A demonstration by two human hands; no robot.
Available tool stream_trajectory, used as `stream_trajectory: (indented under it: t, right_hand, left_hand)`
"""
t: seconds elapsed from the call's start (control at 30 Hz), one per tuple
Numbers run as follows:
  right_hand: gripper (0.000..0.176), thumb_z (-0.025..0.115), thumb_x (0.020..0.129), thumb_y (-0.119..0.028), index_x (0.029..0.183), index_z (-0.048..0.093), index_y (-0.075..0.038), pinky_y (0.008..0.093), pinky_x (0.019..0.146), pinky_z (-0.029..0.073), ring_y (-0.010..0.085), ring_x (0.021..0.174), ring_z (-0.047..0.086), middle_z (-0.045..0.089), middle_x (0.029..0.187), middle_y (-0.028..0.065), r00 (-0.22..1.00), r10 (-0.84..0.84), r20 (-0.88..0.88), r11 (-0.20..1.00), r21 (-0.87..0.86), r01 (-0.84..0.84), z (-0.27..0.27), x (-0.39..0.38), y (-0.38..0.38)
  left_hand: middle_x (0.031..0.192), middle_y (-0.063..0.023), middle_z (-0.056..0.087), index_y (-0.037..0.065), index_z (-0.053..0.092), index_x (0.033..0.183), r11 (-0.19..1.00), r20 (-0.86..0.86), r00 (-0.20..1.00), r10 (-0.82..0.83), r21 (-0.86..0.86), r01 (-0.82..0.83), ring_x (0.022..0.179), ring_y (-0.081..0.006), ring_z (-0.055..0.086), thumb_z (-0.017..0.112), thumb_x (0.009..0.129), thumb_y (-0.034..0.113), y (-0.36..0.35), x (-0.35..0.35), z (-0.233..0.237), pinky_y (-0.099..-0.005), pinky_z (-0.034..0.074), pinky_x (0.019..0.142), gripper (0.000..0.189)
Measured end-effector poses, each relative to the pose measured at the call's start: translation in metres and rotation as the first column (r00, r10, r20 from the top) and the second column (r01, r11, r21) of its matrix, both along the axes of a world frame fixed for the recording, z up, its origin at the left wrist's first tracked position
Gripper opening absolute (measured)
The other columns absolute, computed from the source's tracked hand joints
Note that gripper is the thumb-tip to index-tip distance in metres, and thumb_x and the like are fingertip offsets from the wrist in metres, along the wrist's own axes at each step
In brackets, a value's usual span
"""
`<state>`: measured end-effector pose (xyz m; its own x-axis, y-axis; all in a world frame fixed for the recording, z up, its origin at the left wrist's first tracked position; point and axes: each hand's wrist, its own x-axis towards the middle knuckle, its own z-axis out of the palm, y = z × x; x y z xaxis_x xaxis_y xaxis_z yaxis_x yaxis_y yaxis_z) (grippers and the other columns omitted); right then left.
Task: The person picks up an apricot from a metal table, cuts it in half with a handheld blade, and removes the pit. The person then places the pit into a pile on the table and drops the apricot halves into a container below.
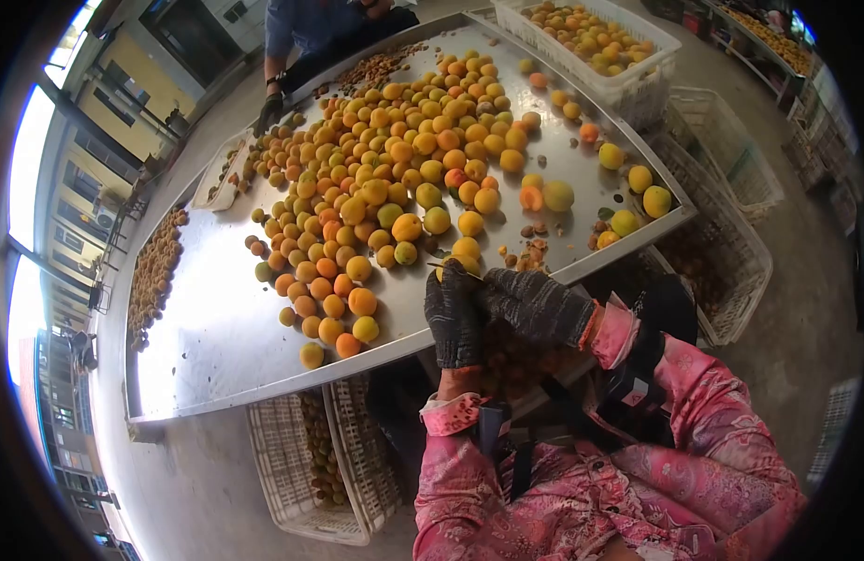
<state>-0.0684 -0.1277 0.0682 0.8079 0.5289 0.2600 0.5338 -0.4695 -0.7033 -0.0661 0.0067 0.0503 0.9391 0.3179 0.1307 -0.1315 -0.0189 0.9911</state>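
Holding apricot (467, 266) | yellow-orange, round, half hidden | left hand (453, 316) and right hand (537, 305) grips clamped on it

Person is wearing dark knitted gloves (552, 301) on the left hand (453, 313) and right hand (535, 307), pink patterned sleeves (708, 411), and dark straps (493, 432) at the chest.

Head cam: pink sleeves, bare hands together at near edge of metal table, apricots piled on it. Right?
Not bare: the head view shows the left hand and right hand in dark gloves. The rest holds: pink sleeves, hands together at the near edge of the metal table, apricots piled on it.
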Motion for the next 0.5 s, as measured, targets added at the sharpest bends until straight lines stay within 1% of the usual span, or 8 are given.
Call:
stream_trajectory:
  t: [0.03, 0.07, 0.1, 0.13, 0.23, 0.33, 0.47, 0.5]
  right_hand:
    - [0.023, 0.049, 0.086, -0.011, 0.106, 0.056, -0.001, 0.0348, 0.076, 0.046, 0.027, 0.093, 0.057, 0.059, 0.093, 0.0159, 0.991, 0.027, -0.128, 0.995, 0.094, -0.015, 0.004, 0.0, -0.001]
    - [0.023, 0.049, 0.086, -0.011, 0.106, 0.056, -0.001, 0.0348, 0.076, 0.046, 0.027, 0.093, 0.057, 0.059, 0.093, 0.0159, 0.991, 0.026, -0.128, 0.996, 0.093, -0.014, 0.006, 0.0, -0.002]
    - [0.024, 0.049, 0.088, -0.014, 0.107, 0.056, -0.001, 0.0333, 0.078, 0.046, 0.0255, 0.094, 0.057, 0.059, 0.095, 0.0149, 0.947, 0.055, -0.316, 0.983, 0.186, 0.005, 0.009, 0.0, -0.002]
    - [0.025, 0.049, 0.089, -0.016, 0.108, 0.055, -0.001, 0.0317, 0.079, 0.045, 0.024, 0.096, 0.057, 0.059, 0.098, 0.0138, 0.867, 0.101, -0.488, 0.961, 0.272, 0.041, 0.01, 0.0, -0.002]
    - [0.026, 0.05, 0.09, -0.02, 0.107, 0.056, -0.002, 0.03, 0.08, 0.045, 0.0203, 0.098, 0.056, 0.059, 0.102, 0.0128, 0.778, 0.128, -0.615, 0.945, 0.315, 0.093, 0.013, -0.001, -0.003]
    - [0.024, 0.052, 0.087, -0.012, 0.109, 0.056, -0.003, 0.0308, 0.084, 0.045, 0.0231, 0.1, 0.056, 0.058, 0.105, 0.0139, 0.91, 0.168, -0.38, 0.963, 0.261, -0.068, 0.007, 0.001, -0.007]
    - [0.029, 0.053, 0.082, -0.004, 0.111, 0.056, -0.004, 0.0315, 0.089, 0.044, 0.0261, 0.101, 0.055, 0.055, 0.11, 0.0151, 0.902, 0.192, -0.386, 0.965, 0.244, -0.1, 0.006, 0.002, -0.014]
    - [0.026, 0.052, 0.085, -0.015, 0.108, 0.056, -0.003, 0.0312, 0.082, 0.045, 0.0224, 0.092, 0.056, 0.058, 0.099, 0.0127, 0.912, 0.211, -0.351, 0.954, 0.279, -0.113, 0.002, 0.003, -0.013]
  left_hand:
    - [0.079, -0.0077, 0.061, -0.002, 0.056, 0.089, 1.0, 0.001, 1.0, 0.001, -0.001, -0.001, 0.069, -0.0164, 0.054, 0.047, 0.09, 0.024, 0.001, -0.002, -0.002, -0.0305, 0.043, 0.064, 0.028]
    - [0.084, -0.0128, 0.059, -0.002, 0.055, 0.093, 0.998, 0.028, 0.999, -0.034, 0.06, 0.033, 0.076, -0.0238, 0.055, 0.043, 0.091, 0.021, 0.002, -0.003, -0.005, -0.0336, 0.044, 0.069, 0.026]
    - [0.089, -0.018, 0.057, -0.001, 0.055, 0.097, 0.99, 0.053, 0.996, -0.072, 0.123, 0.065, 0.082, -0.0311, 0.055, 0.038, 0.092, 0.018, 0.003, -0.005, -0.006, -0.0366, 0.045, 0.073, 0.025]
    - [0.089, -0.018, 0.057, -0.001, 0.055, 0.097, 0.99, 0.055, 0.996, -0.073, 0.124, 0.066, 0.082, -0.0311, 0.055, 0.038, 0.092, 0.018, 0.003, -0.007, -0.006, -0.0366, 0.045, 0.073, 0.025]
    - [0.09, -0.0173, 0.056, -0.001, 0.053, 0.102, 0.987, 0.044, 0.994, -0.101, 0.128, 0.095, 0.083, -0.0313, 0.055, 0.039, 0.091, 0.014, 0.003, -0.009, 0.001, -0.038, 0.045, 0.075, 0.023]
    - [0.092, -0.0172, 0.055, -0.001, 0.05, 0.109, 0.988, -0.063, 0.987, -0.147, -0.061, 0.143, 0.084, -0.0321, 0.054, 0.04, 0.09, 0.01, 0.003, -0.009, 0.004, -0.0397, 0.045, 0.074, 0.023]
    - [0.093, -0.0173, 0.056, -0.001, 0.047, 0.113, 0.972, 0.087, 0.975, -0.205, 0.137, 0.192, 0.085, -0.0326, 0.055, 0.042, 0.089, 0.006, 0.01, -0.011, -0.01, -0.0402, 0.045, 0.074, 0.026]
    - [0.094, -0.0175, 0.056, -0.001, 0.047, 0.114, 0.95, 0.099, 0.967, -0.233, 0.236, 0.204, 0.086, -0.0328, 0.055, 0.042, 0.088, 0.005, 0.011, -0.011, -0.01, -0.0405, 0.045, 0.075, 0.027]
